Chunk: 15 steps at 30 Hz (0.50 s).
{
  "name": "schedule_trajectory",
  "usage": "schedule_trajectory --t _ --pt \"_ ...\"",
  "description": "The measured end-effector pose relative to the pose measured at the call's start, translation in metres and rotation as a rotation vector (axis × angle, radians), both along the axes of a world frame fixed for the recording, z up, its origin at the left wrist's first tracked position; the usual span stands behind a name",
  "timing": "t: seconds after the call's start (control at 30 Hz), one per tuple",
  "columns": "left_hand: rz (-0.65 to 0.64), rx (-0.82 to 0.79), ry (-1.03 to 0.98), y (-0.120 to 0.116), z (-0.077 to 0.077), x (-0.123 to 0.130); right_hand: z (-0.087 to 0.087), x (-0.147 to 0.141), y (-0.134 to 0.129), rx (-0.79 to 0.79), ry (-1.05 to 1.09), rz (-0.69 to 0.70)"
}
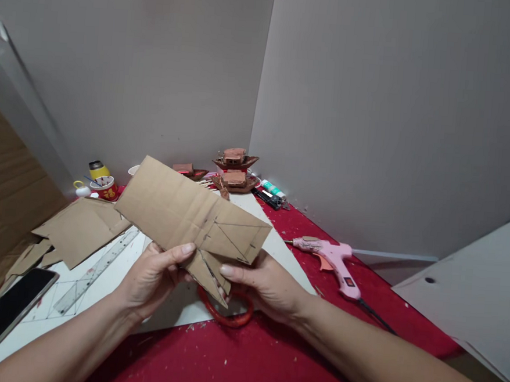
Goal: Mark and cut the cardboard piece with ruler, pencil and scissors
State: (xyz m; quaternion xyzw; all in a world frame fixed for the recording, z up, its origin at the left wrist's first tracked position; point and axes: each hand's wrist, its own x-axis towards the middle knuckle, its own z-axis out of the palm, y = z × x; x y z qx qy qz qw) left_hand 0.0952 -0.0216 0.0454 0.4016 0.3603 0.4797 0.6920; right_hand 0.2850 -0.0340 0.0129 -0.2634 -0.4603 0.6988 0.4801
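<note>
A flat brown cardboard piece (171, 202) with pencil lines on its right part is held up over the white sheet (177, 310). My left hand (155, 274) grips its lower edge, thumb on top and fingers underneath. On the right, my right hand (270, 282) pinches a narrow, pointed flap at the lower edge, its fingers hidden behind the cardboard. A slit runs between that flap and the strip beside it. Red scissor handles (233, 317) show below the flap, close under my right hand; their blades are hidden.
A pink glue gun (333, 257) lies on the red tabletop (225, 363) at right. A clear ruler (96, 273), phone (8, 313) and cardboard scraps (82, 228) lie left. Small model boats (233, 181), a glue stick (273, 189) and a red cup (107, 187) stand or lie near the walls.
</note>
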Motion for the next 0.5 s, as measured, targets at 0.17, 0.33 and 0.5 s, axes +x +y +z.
schedule_trajectory --t 0.17,0.33,0.5 --pt "-0.066 -0.041 -0.003 -0.001 -0.006 0.005 -0.002 0.005 -0.002 0.104 -0.174 -0.127" --pt "-0.067 -0.059 -0.043 -0.007 -0.005 0.011 -0.001 0.004 -0.008 0.173 -0.343 -0.158" --pt "0.012 0.005 -0.068 -0.014 0.003 0.014 0.005 0.0 -0.011 0.314 -0.303 -0.129"
